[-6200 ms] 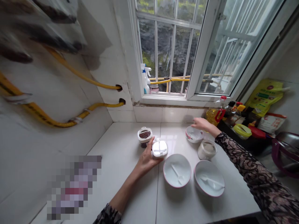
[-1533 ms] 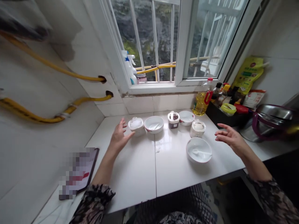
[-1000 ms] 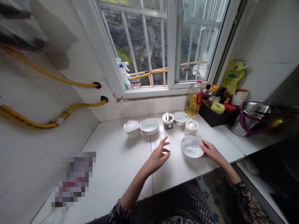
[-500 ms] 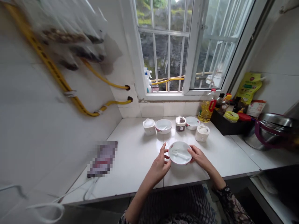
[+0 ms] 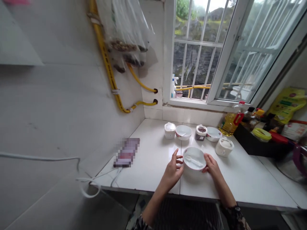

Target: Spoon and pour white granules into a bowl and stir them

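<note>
My right hand (image 5: 211,164) pinches the right rim of the near bowl (image 5: 197,151), thumb on top and the other fingers around the edge. My left hand (image 5: 173,171) is loosely open and has hold of nothing that I can see; its fingertips are at the bowl's left rim, and I cannot tell if they touch. So the bowl lies right between my hands, with the right one nearer. A white spoon (image 5: 195,161) lies in the bowl, its round end toward my left hand and its handle toward my right. Behind the bowl is a tub of dark stuff (image 5: 200,134). A white tub (image 5: 224,147) is behind it to the right. I cannot tell if the bowl sits on the table (image 5: 153,169).
</note>
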`<state>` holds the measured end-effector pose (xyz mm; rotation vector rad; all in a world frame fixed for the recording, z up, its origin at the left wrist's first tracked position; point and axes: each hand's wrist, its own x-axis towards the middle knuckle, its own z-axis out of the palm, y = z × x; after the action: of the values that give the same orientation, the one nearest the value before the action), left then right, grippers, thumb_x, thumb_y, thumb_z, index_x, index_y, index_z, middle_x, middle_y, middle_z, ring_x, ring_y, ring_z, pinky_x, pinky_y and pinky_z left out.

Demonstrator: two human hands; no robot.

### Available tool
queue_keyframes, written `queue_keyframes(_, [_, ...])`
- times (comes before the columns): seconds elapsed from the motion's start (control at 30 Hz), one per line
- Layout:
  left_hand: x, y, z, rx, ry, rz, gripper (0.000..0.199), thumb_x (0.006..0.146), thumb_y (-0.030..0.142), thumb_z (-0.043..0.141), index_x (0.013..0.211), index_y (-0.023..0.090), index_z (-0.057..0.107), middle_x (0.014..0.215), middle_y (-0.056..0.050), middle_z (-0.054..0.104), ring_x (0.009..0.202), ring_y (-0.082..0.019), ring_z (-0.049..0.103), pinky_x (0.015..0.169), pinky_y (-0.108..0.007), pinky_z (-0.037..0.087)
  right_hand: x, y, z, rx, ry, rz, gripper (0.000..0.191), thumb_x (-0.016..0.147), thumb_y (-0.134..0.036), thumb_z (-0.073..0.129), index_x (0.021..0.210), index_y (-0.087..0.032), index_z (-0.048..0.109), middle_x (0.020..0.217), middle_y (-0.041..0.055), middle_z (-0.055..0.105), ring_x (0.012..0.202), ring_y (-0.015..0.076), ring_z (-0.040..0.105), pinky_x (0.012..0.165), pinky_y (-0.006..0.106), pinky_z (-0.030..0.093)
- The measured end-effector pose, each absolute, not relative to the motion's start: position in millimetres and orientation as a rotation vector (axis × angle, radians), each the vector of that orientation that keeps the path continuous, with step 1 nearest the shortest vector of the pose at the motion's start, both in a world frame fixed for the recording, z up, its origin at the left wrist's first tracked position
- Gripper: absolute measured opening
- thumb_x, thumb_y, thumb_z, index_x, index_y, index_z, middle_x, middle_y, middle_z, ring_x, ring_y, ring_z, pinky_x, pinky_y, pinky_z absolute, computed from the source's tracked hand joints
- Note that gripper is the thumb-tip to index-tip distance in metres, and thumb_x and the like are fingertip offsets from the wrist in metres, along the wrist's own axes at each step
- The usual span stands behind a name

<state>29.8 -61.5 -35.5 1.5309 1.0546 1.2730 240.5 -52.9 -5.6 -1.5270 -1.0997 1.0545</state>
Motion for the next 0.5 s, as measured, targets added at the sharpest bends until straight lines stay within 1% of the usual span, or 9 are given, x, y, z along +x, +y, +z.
queue_keyframes(0.1, [31,-62,-36,1.487,1.068,1.348,0.061,0.083,0.025,0.06,0.141,0.021,0.042,0.109,-0.011,0.066,0.081,-0.017,0.069,0.062,-0.028,0.058,245,-58,-7,-1.527,-1.12,0.916,0.063,0.074,-0.072,0.054,0.103,-0.016,0.06,0.049,-0.0066,0.054,0.037,0.0151,0.053,0.04,0.026,0.044])
queue_keyframes(0.17, [29,-62,-36,1.451,1.112,1.427,0.051,0.086,0.03,0.059,0.135,0.02,0.049,0.105,-0.009,0.066,0.074,-0.014,0.067,0.06,-0.026,0.056,247,-61,-8,-1.504,-1.089,0.825,0.066,0.075,-0.074,0.053,0.105,-0.016,0.06,0.056,-0.0042,0.059,0.039,0.0144,0.053,0.04,0.027,0.044])
queue_keyframes(0.23, [24,-65,-34,1.416,1.162,1.504,0.041,0.089,0.035,0.057,0.126,0.019,0.055,0.087,-0.003,0.065,0.062,-0.011,0.061,0.055,-0.023,0.052,249,-65,-8,-1.465,-1.033,0.726,0.064,0.075,-0.074,0.055,0.103,-0.016,0.06,0.064,-0.0022,0.061,0.041,0.0127,0.051,0.041,0.026,0.042])
queue_keyframes(0.27, [22,-67,-34,1.398,1.184,1.537,0.036,0.09,0.037,0.056,0.121,0.018,0.058,0.073,0.001,0.06,0.055,-0.01,0.056,0.053,-0.022,0.048,250,-66,-9,-1.445,-1.003,0.67,0.061,0.076,-0.072,0.057,0.1,-0.016,0.06,0.063,-0.0025,0.06,0.042,0.0117,0.049,0.041,0.025,0.04])
queue_keyframes(0.3, [19,-69,-34,1.382,1.204,1.565,0.033,0.092,0.039,0.055,0.116,0.017,0.06,0.06,0.006,0.05,0.05,-0.009,0.05,0.05,-0.02,0.044,251,-67,-9,-1.429,-0.977,0.619,0.057,0.076,-0.07,0.059,0.096,-0.016,0.06,0.059,-0.0039,0.056,0.042,0.0108,0.046,0.041,0.024,0.038])
queue_keyframes(0.33, [18,-71,-34,1.369,1.218,1.593,0.03,0.093,0.041,0.054,0.11,0.017,0.062,0.053,0.008,0.042,0.045,-0.009,0.043,0.047,-0.019,0.04,252,-68,-10,-1.416,-0.955,0.577,0.053,0.076,-0.067,0.061,0.092,-0.016,0.06,0.054,-0.0061,0.05,0.041,0.01,0.042,0.04,0.023,0.035])
queue_keyframes(0.37, [16,-72,-35,1.357,1.229,1.618,0.03,0.094,0.041,0.053,0.107,0.017,0.063,0.052,0.009,0.039,0.044,-0.008,0.04,0.045,-0.019,0.036,253,-68,-11,-1.404,-0.932,0.543,0.05,0.076,-0.064,0.062,0.09,-0.017,0.059,0.05,-0.0083,0.044,0.04,0.0095,0.038,0.04,0.023,0.032])
queue_keyframes(0.43, [16,-72,-36,1.342,1.241,1.663,0.03,0.094,0.04,0.052,0.112,0.018,0.061,0.056,0.007,0.044,0.047,-0.009,0.041,0.047,-0.019,0.036,254,-66,-14,-1.37,-0.9,0.496,0.046,0.077,-0.058,0.063,0.097,-0.017,0.056,0.05,-0.0099,0.041,0.041,0.0099,0.036,0.041,0.023,0.031])
queue_keyframes(0.5, [17,-70,-38,1.34,1.242,1.688,0.035,0.092,0.037,0.054,0.123,0.02,0.056,0.079,0.001,0.06,0.05,-0.007,0.043,0.051,-0.021,0.041,256,-63,-18,-1.316,-0.9,0.411,0.047,0.08,-0.048,0.062,0.113,-0.018,0.05,0.063,-0.0058,0.053,0.048,0.0123,0.047,0.05,0.026,0.043])
